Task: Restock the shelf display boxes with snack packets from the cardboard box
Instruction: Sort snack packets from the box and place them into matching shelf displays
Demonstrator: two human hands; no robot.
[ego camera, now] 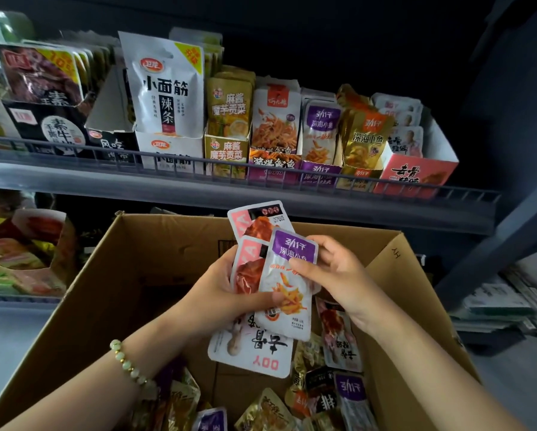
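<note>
Loose snack packets [267, 409] in gold, purple and black lie jumbled on the floor of the open cardboard box [111, 275], whose near edge is cut off by the frame.

Above them, a person's left hand [217, 290], with a pale bead bracelet [127, 362] at the wrist, grasps a fan of packets. The thumb is clamped across their fronts. The fan holds two pink packets [254, 222], a larger white packet [251, 346] hanging upside down beneath, and a purple-topped packet [279, 275] in front.

The right hand [338, 275] pinches that purple-topped packet by its right edge, thumb on the face and fingers behind. It appears to be drawing the packet out of the fan.

To do this well, the left thumb should ease only enough to free the one packet. The packet should then clear the wire rail [180, 163] and drop upright, face forward, into the matching purple display box [320, 172] on the far shelf [167, 188]. That box sits between an orange-and-purple one on its left and a gold one on its right.

The left fingers are hidden behind the fan, so the number of packets held cannot be counted. The backs of the display boxes fade into darkness, hiding how much room remains. Goods on the lower shelf [21, 259] at far left are too blurred to identify.
</note>
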